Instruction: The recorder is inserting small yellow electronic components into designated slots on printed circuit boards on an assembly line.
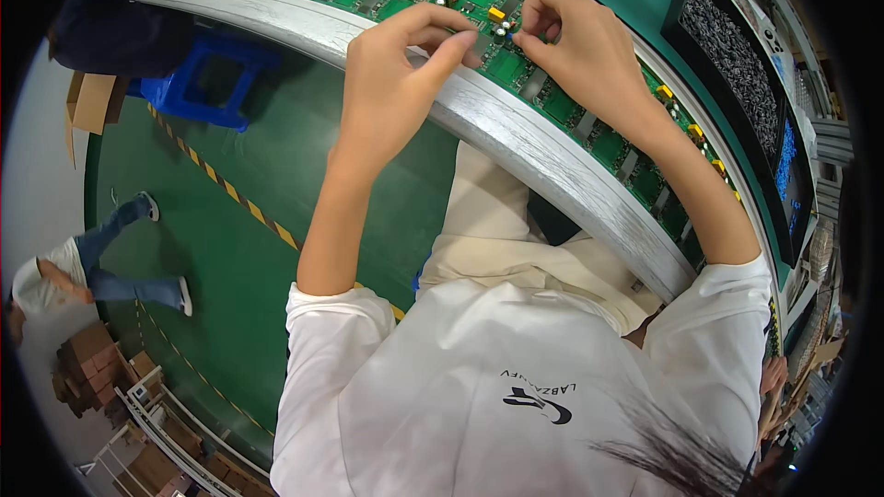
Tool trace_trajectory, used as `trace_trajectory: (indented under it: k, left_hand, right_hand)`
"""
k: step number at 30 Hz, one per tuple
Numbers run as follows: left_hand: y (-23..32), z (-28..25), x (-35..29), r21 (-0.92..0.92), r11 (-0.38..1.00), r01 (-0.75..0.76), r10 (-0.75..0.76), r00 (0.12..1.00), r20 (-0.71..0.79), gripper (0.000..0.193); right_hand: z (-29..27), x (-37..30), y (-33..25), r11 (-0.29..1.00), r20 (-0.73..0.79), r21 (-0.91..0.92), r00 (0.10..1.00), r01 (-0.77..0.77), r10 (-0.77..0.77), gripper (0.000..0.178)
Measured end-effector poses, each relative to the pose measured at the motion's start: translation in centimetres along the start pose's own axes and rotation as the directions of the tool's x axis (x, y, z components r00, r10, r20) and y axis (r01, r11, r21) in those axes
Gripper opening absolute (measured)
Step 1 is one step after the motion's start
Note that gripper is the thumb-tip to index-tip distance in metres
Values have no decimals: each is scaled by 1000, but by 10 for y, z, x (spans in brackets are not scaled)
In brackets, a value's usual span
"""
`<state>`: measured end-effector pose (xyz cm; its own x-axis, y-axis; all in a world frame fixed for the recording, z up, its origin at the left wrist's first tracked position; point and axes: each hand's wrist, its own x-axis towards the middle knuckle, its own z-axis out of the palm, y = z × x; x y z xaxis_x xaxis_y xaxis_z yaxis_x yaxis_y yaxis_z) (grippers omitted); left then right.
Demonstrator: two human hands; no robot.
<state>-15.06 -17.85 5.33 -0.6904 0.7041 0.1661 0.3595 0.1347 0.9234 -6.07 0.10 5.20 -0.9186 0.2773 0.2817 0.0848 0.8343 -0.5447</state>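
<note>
Both hands are over a long row of green circuit boards (505, 66) fitted with yellow blocks and small cylindrical capacitors. My right hand (585, 51) is pinched, its fingertips low at a board; a tiny blue component (512, 36) shows at the tips of thumb and forefinger. To its left, my left hand (391, 74) curls above the boards' near edge, thumb and forefinger drawn together. Whatever lies between those left fingertips, if anything, is too small to make out. A yellow block (496, 15) stands on the board between the two hands.
A silver metal rail (516, 124) runs along my side of the boards. Beyond them, a black tray (681, 23) holds dark and blue small parts. At left are a blue stool (198, 83), a co-worker's dark sleeve (120, 23) and a walking person (101, 267).
</note>
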Motion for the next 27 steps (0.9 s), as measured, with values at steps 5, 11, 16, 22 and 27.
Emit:
trace_trajectory:
  k: [5,11,16,22,27]
  left_hand:
    - [-8,2,-2,40,997,-72,74,996,-40,11]
    - [-15,8,-2,379,883,-278,309,951,-22,12]
    - [-8,11,-3,504,808,-306,353,936,3,12]
    - [-13,10,-1,470,832,-296,334,943,2,10]
    - [-14,11,0,444,851,-280,319,948,-14,10]
  right_hand:
    - [2,-1,-2,999,-26,-30,1000,14,-15,16]
    - [6,-6,1,999,-48,14,998,36,-35,10]
    - [7,-8,-1,994,-85,-66,992,90,-96,8]
    - [5,-4,-12,995,-12,-97,999,-34,33,7]
    - [7,-5,-13,993,-26,-110,999,-31,28,6]
